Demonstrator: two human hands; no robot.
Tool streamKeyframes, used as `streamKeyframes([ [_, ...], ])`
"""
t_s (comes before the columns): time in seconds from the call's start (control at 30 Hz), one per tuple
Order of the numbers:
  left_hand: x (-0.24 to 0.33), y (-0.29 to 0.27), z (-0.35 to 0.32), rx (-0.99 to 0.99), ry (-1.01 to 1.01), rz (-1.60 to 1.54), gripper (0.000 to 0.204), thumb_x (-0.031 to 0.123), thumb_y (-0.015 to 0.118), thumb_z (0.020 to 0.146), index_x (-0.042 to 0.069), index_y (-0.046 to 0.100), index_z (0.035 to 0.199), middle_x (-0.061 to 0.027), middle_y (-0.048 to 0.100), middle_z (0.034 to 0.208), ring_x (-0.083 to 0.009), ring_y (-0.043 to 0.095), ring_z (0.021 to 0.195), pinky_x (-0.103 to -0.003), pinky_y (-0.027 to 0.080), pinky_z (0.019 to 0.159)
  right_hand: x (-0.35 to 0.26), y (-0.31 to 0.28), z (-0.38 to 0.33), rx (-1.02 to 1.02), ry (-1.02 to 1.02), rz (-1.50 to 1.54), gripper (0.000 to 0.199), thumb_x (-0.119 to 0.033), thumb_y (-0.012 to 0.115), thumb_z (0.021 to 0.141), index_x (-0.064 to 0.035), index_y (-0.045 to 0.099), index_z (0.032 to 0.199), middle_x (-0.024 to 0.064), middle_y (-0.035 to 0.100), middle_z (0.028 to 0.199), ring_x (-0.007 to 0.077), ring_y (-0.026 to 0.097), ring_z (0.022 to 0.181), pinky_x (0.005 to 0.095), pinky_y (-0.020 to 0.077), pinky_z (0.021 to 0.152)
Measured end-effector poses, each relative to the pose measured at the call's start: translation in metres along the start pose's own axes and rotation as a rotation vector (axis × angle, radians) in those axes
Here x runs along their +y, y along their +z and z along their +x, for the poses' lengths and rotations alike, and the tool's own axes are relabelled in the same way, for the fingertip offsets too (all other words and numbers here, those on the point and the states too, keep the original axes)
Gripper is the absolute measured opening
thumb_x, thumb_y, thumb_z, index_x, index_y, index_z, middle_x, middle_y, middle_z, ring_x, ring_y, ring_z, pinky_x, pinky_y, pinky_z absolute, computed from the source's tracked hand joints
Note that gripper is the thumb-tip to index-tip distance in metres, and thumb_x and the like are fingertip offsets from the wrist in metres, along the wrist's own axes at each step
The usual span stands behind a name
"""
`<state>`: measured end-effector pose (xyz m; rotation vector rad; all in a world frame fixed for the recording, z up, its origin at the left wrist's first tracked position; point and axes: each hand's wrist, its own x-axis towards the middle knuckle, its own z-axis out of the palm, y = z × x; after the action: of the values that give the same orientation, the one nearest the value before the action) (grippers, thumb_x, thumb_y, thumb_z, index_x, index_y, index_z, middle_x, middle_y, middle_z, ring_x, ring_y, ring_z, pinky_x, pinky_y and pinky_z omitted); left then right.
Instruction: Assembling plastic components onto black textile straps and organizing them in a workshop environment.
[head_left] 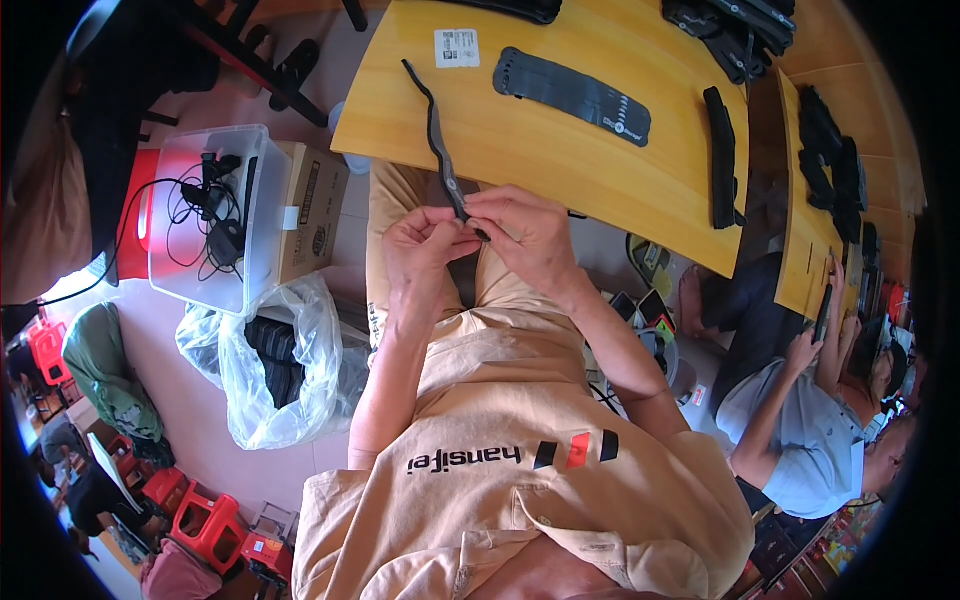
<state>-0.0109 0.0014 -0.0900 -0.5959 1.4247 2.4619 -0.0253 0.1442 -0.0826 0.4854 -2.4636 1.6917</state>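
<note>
A long, thin black strip [437, 135], seen nearly edge-on, runs from the table top over its near edge into my hands. My left hand [425, 245] pinches its near end with thumb and fingers. Close beside it, my right hand [525, 228] grips the same end, the two hands almost touching above my lap. On the yellow table [640, 195] lies a wider, flat black strip [570, 95] with pale printing at one end. Another black strip [720, 155] rests by the table's right edge. The fingers partly hide the held end.
A white label sheet [457, 48] lies on the table; a pile of black strips [735, 30] sits at its far right. Left of me stand a clear bin [165, 225] with cables, a carton [315, 215] and a plastic bag [245, 400]. A co-worker [800, 425] sits at right.
</note>
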Motion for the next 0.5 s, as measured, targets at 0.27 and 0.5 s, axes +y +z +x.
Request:
streamKeyframes([
  [0.27, 0.014, -0.008, 0.007, -0.134, -0.052, 0.264, 0.013, 0.007, 0.052, 0.084, -0.005, 0.058, 0.085, -0.0106, 0.063, 0.077, -0.0159, 0.064, 0.069, -0.025, 0.053, 0.064, 0.006, -0.002, -0.003, -0.043, -0.033, -0.067, 0.019, 0.009, 0.066, 0.07, 0.0015, 0.065, 0.088, 0.0125, 0.065, 0.09, 0.0219, 0.064, 0.08, 0.0274, 0.0517, 0.069],
  [0.5, 0.016, -0.01, 0.009, -0.181, -0.031, 0.267, 0.014, 0.008, 0.052, 0.084, -0.004, 0.057, 0.086, -0.0106, 0.063, 0.08, -0.0161, 0.064, 0.07, -0.025, 0.053, 0.065, 0.003, 0.0, 0.0, -0.013, -0.006, -0.001, 0.02, 0.009, 0.065, 0.071, 0.0018, 0.065, 0.089, 0.0124, 0.065, 0.09, 0.0217, 0.064, 0.08, 0.0272, 0.0514, 0.069],
])
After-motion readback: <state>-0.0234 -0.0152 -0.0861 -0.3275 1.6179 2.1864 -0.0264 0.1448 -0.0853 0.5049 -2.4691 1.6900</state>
